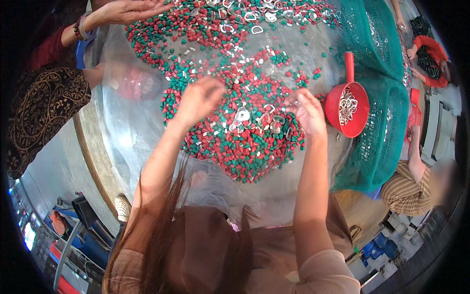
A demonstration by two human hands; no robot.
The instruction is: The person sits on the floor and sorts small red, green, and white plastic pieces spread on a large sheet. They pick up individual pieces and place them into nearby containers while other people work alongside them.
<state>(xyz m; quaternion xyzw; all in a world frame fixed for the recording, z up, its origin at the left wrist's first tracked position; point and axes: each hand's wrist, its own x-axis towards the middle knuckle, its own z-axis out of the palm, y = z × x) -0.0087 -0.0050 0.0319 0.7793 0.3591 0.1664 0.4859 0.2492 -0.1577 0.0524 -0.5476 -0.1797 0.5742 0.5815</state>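
Metal loops (243, 115), small and silvery, lie scattered through the red and green pellets (245, 157) heaped on the clear plastic sheet (122, 127) right in front of this person, and both hands are down in the heap. Closest to me the forearms run up from the bottom of the view, elbows bent, a fall of long hair hanging between them. Left hand (198, 98) sits palm down on the pellets, fingers curled under; whether anything is pinched beneath I cannot tell. Right hand (307, 110) is tipped on edge, fingertips drawn together at the heap, apparently nipping something small, though what exactly is hidden.

Risk as I see it: those pellets are loose and piled near the sheet's slack front, so a broad sweep of the left hand could push them over the near edge. A loop carried right could also miss the red scoop (346, 109), which already holds a tangle of them just beside the right wrist, and drop into the green netting (382, 147).

Farther off, another person's hand (129, 10) works the far side of the spread.
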